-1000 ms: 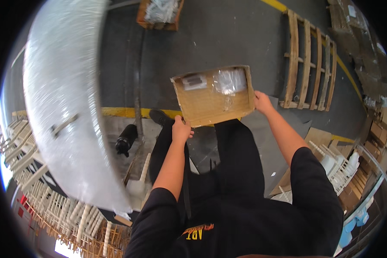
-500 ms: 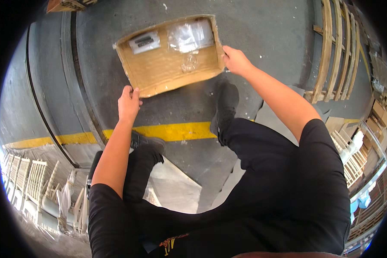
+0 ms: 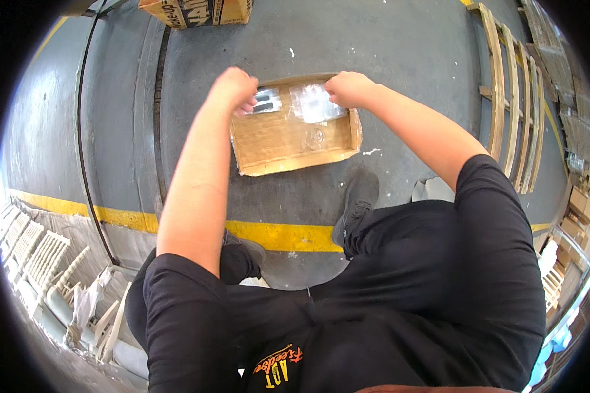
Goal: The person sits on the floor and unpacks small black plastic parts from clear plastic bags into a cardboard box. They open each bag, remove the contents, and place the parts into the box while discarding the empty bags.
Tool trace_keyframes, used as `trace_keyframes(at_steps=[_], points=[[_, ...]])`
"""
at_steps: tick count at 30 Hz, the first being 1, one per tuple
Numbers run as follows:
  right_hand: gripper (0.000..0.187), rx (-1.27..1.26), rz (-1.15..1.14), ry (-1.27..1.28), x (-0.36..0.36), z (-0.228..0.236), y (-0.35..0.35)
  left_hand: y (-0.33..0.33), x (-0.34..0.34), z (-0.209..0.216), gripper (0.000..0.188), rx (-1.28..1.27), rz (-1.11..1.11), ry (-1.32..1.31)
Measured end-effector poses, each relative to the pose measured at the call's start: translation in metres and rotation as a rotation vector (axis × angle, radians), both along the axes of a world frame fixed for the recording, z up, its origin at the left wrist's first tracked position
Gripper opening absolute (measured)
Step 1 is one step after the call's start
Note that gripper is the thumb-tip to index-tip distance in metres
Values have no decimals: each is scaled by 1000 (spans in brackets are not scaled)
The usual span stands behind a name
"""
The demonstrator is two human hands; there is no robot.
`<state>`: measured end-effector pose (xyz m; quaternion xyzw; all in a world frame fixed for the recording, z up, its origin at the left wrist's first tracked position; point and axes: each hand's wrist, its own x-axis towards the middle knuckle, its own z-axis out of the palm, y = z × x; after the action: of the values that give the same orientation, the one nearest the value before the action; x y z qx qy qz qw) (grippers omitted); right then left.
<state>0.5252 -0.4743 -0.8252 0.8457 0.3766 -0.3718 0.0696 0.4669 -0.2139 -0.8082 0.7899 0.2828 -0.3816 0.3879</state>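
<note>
A shallow cardboard tray (image 3: 288, 141) lies in front of my feet on the grey floor. In its far left part is a clear packet with dark pieces (image 3: 267, 101). Several clear plastic packets (image 3: 314, 105) lie in the far right part, and a crumpled bit of clear plastic (image 3: 314, 138) is nearer me. My left hand (image 3: 236, 90) hovers at the tray's far left corner, fingers curled and slightly blurred. At the far right corner, my right hand (image 3: 349, 90) is closed beside the packets; its fingertips are partly hidden, so what they grip cannot be made out.
A printed brown carton (image 3: 203, 12) stands at the far left. Wooden pallet slats (image 3: 510, 98) are on the right. White chairs (image 3: 46, 252) stand at the lower left. A yellow floor line (image 3: 288, 236) runs past my shoes (image 3: 358, 203).
Both hands have let go of the tray's sides and moved to its far corners. The tray now rests on the floor and appears further right in view.
</note>
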Motion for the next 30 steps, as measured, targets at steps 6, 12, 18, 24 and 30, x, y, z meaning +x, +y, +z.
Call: trace_keyframes(at_steps=[6,12,18,24,30], points=[[34,162,4,-287,-43,-48,-7,-48,-90,-98,33,-57,343,-77],[30,141,60,-339,-32,-66,-27,-56,-66,-140,55,-136,520,-223],[25,70,1,-241,-16,-58,-8,-46,-58,-158,62,-224,519,-572],[21,477,-301,-121,-7,-43,-6,-25,-49,-106,46,-294,562,-309],[19,346,-925,1043,-7,-25,17,-56,-82,-73,63,-937,1141,-286]])
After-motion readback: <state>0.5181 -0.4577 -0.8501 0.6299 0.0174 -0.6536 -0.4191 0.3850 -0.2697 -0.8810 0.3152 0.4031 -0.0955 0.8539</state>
